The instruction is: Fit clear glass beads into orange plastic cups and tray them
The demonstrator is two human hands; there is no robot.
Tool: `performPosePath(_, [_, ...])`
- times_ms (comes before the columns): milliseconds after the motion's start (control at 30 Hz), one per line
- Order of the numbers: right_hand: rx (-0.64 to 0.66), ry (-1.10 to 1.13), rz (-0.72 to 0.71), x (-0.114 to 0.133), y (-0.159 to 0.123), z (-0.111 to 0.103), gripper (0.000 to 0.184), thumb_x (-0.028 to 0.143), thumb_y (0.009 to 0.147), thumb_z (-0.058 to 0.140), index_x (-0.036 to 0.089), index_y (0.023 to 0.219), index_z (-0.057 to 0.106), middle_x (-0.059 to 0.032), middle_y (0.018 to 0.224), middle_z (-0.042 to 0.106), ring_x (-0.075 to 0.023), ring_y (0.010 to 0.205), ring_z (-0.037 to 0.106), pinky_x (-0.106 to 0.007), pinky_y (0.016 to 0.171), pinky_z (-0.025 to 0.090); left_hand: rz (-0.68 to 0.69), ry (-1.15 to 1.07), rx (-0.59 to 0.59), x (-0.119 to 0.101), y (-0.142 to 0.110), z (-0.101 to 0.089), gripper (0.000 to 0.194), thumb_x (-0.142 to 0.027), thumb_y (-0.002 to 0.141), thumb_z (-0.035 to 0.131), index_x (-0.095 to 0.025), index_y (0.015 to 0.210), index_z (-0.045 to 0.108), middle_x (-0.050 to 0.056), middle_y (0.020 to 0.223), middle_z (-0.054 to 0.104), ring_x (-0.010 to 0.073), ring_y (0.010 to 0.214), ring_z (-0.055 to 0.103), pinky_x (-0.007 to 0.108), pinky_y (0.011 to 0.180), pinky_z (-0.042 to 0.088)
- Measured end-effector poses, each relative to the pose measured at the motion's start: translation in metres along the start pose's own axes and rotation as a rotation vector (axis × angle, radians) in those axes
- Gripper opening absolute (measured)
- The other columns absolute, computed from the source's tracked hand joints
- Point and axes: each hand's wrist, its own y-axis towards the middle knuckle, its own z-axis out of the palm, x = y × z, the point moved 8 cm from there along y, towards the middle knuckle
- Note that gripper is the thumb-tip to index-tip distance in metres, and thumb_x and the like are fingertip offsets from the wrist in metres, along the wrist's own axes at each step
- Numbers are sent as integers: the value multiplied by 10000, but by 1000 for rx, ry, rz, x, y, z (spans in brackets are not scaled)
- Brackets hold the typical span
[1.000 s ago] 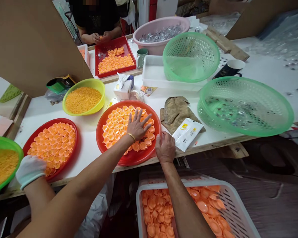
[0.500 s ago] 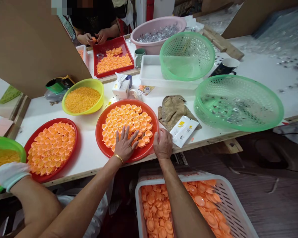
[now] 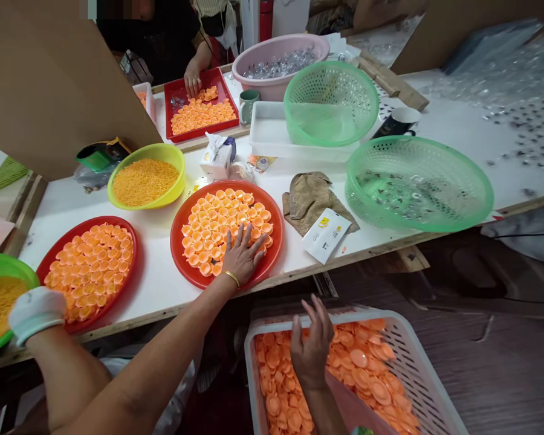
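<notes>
My left hand, a gold bangle at its wrist, lies with spread fingers on the small orange plastic cups laid close together in a round red tray. My right hand hangs above a white plastic basket, its fingers apart and nothing seen in them. Many loose orange plastic pieces fill that basket, which stands below the table edge. Part of the basket's contents is hidden behind my right forearm.
A co-worker's gloved hand is at a second red tray of orange cups. Behind stand a yellow bowl, green colanders and a mug. A brown cloth and a white packet lie right of my tray.
My right hand has left the tray's right rim and dropped over the basket. My left hand has slid slightly right across the cups. The co-worker opposite now reaches into their red tray.
</notes>
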Motion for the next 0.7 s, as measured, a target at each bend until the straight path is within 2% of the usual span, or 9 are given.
performPosePath(100, [30, -108, 118, -49, -66, -13, 357, 366, 920, 403, 123, 1129, 562, -187, 1222, 553, -296, 1188, 485, -498, 985, 378, 0, 8, -17, 3, -1, 0, 468, -434, 940, 359, -397, 1407, 352, 58, 1558, 211, 291, 1439, 99, 590, 1125, 115])
performPosePath(200, [108, -254, 253, -101, -128, -11, 414, 417, 895, 368, 115, 1053, 603, -191, 1136, 596, -322, 1105, 532, -487, 927, 427, -50, 18, -34, 5, 0, 0, 473, -421, 940, 369, -395, 1411, 345, 47, 1556, 222, 295, 1440, 94, 593, 1126, 111])
performPosePath(267, [319, -340, 348, -131, -162, 8, 445, 385, 878, 325, 107, 1075, 611, -197, 1179, 585, -337, 1141, 519, -479, 950, 419, -61, 20, -25, 3, 1, 0, 468, -413, 939, 374, -392, 1407, 356, 41, 1555, 226, 298, 1440, 88, 593, 1127, 107])
performPosePath(333, [596, -381, 410, -151, -190, 34, 475, 323, 855, 310, 77, 1147, 593, -193, 1248, 558, -325, 1208, 489, -448, 1007, 392, -49, 17, -10, 1, 1, 0, 459, -409, 942, 368, -399, 1400, 365, 33, 1556, 221, 296, 1441, 85, 586, 1129, 114])
performPosePath(400, [805, -418, 431, -159, -205, 56, 512, 305, 845, 332, 45, 1229, 550, -193, 1339, 494, -314, 1273, 441, -426, 1039, 371, -44, 9, -14, 1, -1, -3, 460, -412, 946, 352, -404, 1406, 350, 31, 1559, 213, 286, 1441, 93, 576, 1130, 123])
performPosePath(467, [920, -482, 416, -158, -207, 70, 550, 333, 848, 383, 47, 1305, 496, -193, 1426, 397, -325, 1312, 393, -436, 1035, 366, -52, 10, -38, 2, -4, -8, 472, -427, 947, 341, -403, 1418, 324, 35, 1559, 210, 277, 1440, 109, 569, 1133, 120])
performPosePath(533, [969, -554, 355, -149, -200, 78, 562, 349, 851, 431, 87, 1347, 467, -188, 1461, 349, -345, 1303, 390, -461, 999, 379, -58, 27, -54, 5, -4, -11, 489, -451, 937, 360, -403, 1422, 316, 38, 1557, 215, 278, 1439, 116, 571, 1134, 96])
performPosePath(633, [1011, -604, 214, -131, -191, 86, 497, 278, 857, 448, 113, 1323, 503, -184, 1386, 455, -342, 1259, 425, -475, 960, 384, -74, 59, -33, 11, 2, -9, 500, -456, 924, 395, -405, 1417, 327, 40, 1550, 231, 291, 1437, 112, 592, 1127, 60])
performPosePath(700, [1007, -611, 187, -125, -189, 88, 468, 243, 852, 448, 97, 1289, 533, -187, 1338, 501, -341, 1246, 431, -470, 956, 386, -89, 59, -26, 17, 4, -10, 495, -453, 928, 387, -406, 1417, 324, 44, 1542, 246, 300, 1435, 113, 606, 1118, 63])
